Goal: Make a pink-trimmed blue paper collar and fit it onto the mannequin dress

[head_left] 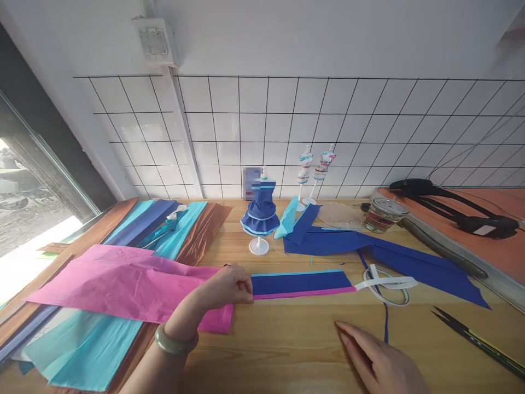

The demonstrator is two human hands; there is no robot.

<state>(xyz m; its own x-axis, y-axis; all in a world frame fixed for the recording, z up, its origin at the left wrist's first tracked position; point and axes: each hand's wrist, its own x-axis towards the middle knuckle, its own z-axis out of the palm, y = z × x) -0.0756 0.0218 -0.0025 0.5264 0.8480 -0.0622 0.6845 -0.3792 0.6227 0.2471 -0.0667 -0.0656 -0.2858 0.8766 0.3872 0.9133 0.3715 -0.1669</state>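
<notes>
A dark blue crepe-paper strip (301,283) with a light-blue upper edge and a pink lower edge lies across the wooden table. My left hand (227,285), a bracelet on its wrist, pinches the strip's left end. White tape (388,282) touches the strip's right end and curls over a tape ring (404,298). Low on the right, my right hand (379,355) is empty, its fingers stretched out just above or on the table; they are apart from the strip. Pink paper (118,282) spreads beneath and left of my left hand.
A small dress form (260,216) in a blue ruffled dress stands at the back, with two patterned mini forms (304,169) farther right. Blue paper (328,241), a lidded jar (384,213) and black scissors (471,336) lie right. Brown and turquoise paper (94,339) covers the left.
</notes>
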